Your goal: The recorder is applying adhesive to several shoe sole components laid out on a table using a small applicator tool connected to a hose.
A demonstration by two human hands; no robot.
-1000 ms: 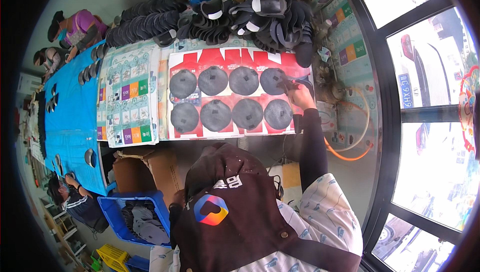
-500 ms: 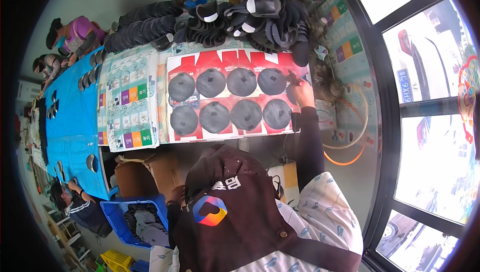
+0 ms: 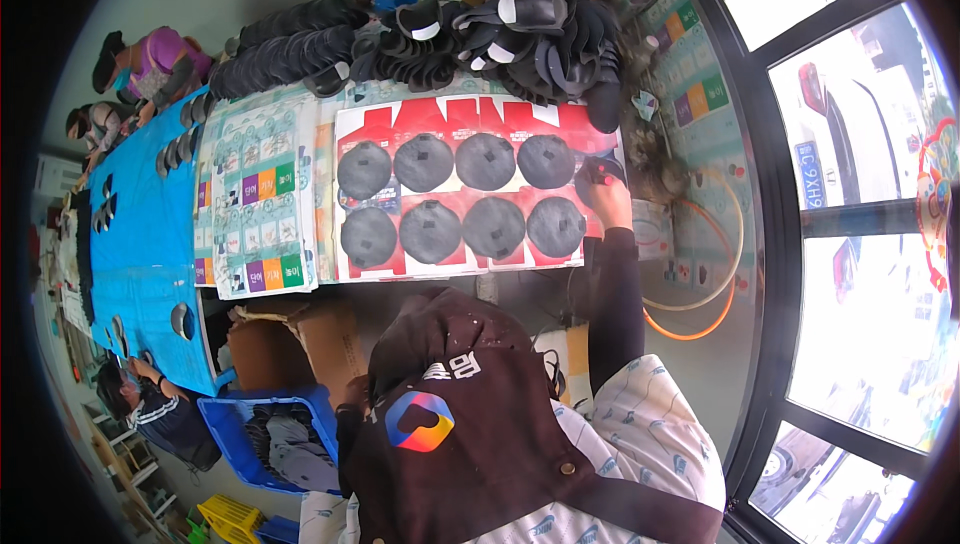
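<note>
My right hand [image 3: 609, 196] reaches over the right end of the red-and-white board [image 3: 450, 277]. Its fingers are bent together on a dark round pad [image 3: 590, 169] there; what they pinch, if anything, is too small to make out. To its left, several dark grey round pads [image 3: 486, 163] lie flat in two rows, each with a small darker square patch on it. Low beside my apron, my left hand [image 3: 355, 391] hangs in shadow next to a cardboard box [image 3: 330, 344]; its fingers are hard to see.
Piles of black curved pieces [image 3: 540, 44] line the table's back edge. A blue crate [image 3: 225, 434] with dark pieces stands at lower left. Co-workers [image 3: 155, 404] sit along the blue table [image 3: 150, 264]. An orange hose [image 3: 690, 332] loops at right, near the windows.
My right hand has come down and slightly nearer over the end pad, its fingers drawn in from pointing away. The pads in rows stay put. A far co-worker has leaned over.
</note>
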